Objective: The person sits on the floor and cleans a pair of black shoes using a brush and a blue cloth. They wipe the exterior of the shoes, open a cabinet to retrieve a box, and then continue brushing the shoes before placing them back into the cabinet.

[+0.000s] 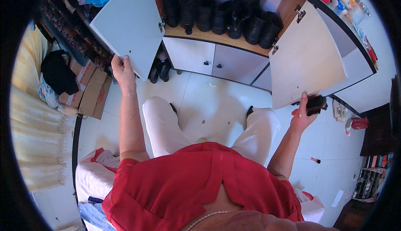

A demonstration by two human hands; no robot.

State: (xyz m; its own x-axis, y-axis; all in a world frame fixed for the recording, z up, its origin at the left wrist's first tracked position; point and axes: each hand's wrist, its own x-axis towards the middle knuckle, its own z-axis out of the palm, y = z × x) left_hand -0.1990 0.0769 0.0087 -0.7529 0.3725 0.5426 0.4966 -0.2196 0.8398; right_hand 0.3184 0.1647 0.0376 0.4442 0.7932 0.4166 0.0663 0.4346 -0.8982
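My left hand (123, 74) grips the lower edge of the white left cabinet door (131, 21), thumb on its inner face and fingers behind it. The door stands swung outward. My right hand (302, 115) holds a shoe brush (315, 105) with dark bristles. Its thumb lies at the lower edge of the right cabinet door (307, 59), which also stands swung outward; whether the fingers behind press on it I cannot tell. Between the doors, a row of several black boots (221, 16) stands upright on the wooden cabinet shelf (200, 37), one pair set further back.
Below the shelf are shut lower doors (189, 55) with small dark handles. Black shoes (159, 69) sit under the left door. Cardboard boxes (92, 93) stand at left beside hanging clothes (72, 33). White shoes (339, 110) and a small tube (315, 160) lie on the tiled floor at right.
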